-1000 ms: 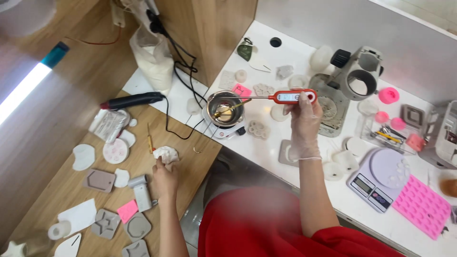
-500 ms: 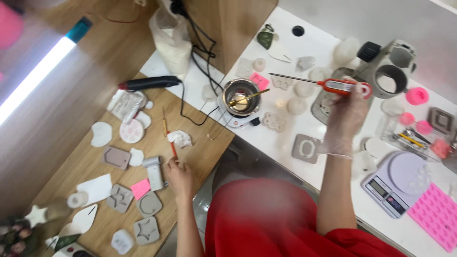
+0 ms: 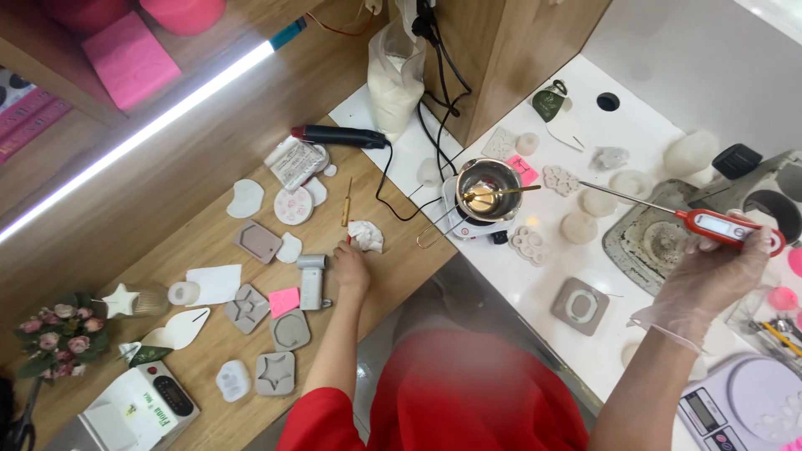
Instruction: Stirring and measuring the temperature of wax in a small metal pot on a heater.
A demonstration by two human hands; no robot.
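Wood and white desk (image 3: 535,292) meet at a corner. Right hand (image 3: 710,280), gloved, arm raised toward 2 o'clock, grips the red probe thermometer (image 3: 718,227), now drawn well clear of the metal pot (image 3: 489,188). Left hand (image 3: 351,266), loosely curled, has left the crumpled tissue (image 3: 365,235), resting just beside it.

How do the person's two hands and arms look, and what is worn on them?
The right hand wears a thin, see-through disposable glove that ends in a rolled cuff at the wrist. The left hand is bare, without a glove. Both forearms are uncovered; red short sleeves begin near the upper arms.
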